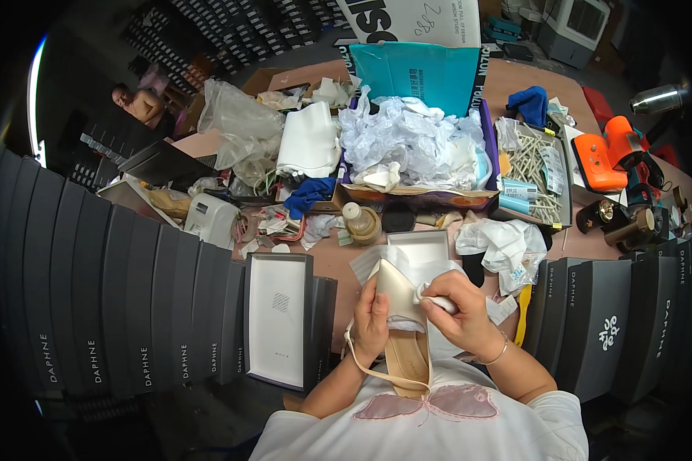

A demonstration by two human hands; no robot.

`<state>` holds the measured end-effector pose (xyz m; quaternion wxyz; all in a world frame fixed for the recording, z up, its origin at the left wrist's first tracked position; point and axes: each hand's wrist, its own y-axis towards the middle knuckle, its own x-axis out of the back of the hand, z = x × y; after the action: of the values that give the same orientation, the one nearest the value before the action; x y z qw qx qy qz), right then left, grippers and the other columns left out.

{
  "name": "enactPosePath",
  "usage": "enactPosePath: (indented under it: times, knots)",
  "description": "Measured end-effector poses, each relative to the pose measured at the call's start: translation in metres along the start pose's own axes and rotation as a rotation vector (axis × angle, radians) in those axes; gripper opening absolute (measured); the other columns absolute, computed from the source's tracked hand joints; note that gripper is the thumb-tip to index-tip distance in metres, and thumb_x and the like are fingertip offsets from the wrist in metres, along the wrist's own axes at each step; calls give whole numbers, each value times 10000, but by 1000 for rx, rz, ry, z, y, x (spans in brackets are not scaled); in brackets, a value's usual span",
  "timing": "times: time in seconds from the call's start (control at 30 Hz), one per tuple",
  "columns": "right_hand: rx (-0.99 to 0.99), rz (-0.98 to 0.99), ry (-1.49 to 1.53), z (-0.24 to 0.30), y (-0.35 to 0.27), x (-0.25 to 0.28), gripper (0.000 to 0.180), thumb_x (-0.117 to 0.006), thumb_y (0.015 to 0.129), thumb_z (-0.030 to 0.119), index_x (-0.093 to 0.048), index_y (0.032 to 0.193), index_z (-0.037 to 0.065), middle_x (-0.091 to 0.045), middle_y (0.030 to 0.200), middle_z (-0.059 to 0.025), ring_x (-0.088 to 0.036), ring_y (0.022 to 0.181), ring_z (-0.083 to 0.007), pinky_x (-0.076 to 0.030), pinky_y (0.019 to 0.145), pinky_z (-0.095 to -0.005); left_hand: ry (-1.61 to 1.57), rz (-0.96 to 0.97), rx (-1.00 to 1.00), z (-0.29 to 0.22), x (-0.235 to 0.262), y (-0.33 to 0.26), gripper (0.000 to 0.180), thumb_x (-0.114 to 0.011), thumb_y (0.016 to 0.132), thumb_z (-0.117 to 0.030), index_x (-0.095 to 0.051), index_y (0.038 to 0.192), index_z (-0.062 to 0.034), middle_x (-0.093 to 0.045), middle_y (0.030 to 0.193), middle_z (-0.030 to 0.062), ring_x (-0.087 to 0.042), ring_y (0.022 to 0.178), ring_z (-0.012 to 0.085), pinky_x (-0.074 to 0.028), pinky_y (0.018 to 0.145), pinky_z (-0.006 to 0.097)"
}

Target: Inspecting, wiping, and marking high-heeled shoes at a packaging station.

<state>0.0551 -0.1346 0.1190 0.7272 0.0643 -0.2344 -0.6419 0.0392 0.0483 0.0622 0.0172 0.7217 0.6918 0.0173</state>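
Observation:
A cream pointed-toe shoe [396,288] with an ankle strap is held in front of my chest, toe pointing away from me. My left hand [371,323] grips it along its left side, thumb on the upper. White stuffing shows inside the shoe, behind the toe. Pinched in my right hand [463,313] is a small white cloth [434,298], pressed against the right side of the toe. Thin white tissue paper [369,263] lies behind the shoe, next to a pale open box [420,246].
Dark grey shoeboxes stand in rows at the left [123,300] and right [600,323]. An open box lid [278,319] stands near my left arm. Farther back are a carton of crumpled tissue [415,142], a bottle [359,223] and an orange tool [624,142]. Another person [141,105] is far left.

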Motion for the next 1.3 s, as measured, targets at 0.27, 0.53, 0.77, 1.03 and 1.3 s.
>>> enactPosePath:
  times: [0.27, 0.53, 0.77, 1.03, 1.3]
  knots:
    - [-65, 71, -30, 1, 10, -12, 181, -715, 770, 52, -611, 911, 9, -599, 830, -107, -604, 672, -216, -485, 590, -309, 69, -10, 0, -5, 2, -2, 515, -425, 1002, -348, -424, 1346, 35, -560, 1222, 168, -540, 1101, 214, -415, 933, 301]
    - [130, 23, -143, -2, 32, -28, 185, -707, 737, 9, -596, 885, 10, -576, 770, -105, -590, 662, -246, -466, 567, -317, 173, -37, -10, -15, 0, -7, 514, -438, 999, -340, -420, 1351, 34, -574, 1205, 180, -553, 1088, 212, -428, 918, 306]
    - [85, 181, -208, 0, 0, -24, 190, -700, 726, 7, -582, 875, 14, -571, 791, -117, -592, 676, -274, -472, 584, -330, 152, -48, 50, -16, 2, -10, 502, -432, 1002, -330, -423, 1350, 32, -583, 1186, 171, -551, 1094, 215, -423, 926, 307]
    - [134, 121, -174, -2, 16, -24, 207, -699, 718, -5, -580, 887, 5, -558, 772, -126, -584, 656, -281, -460, 569, -339, 107, -39, 39, -16, 1, -12, 512, -436, 999, -343, -428, 1345, 34, -576, 1208, 161, -538, 1110, 217, -403, 950, 304]
    - [156, 79, -193, -9, 29, -26, 234, -707, 710, 8, -575, 904, 6, -558, 779, -125, -585, 671, -287, -470, 584, -349, 104, -19, 30, -10, -5, -13, 488, -434, 1003, -327, -444, 1335, 31, -567, 1222, 158, -531, 1112, 201, -405, 946, 302]
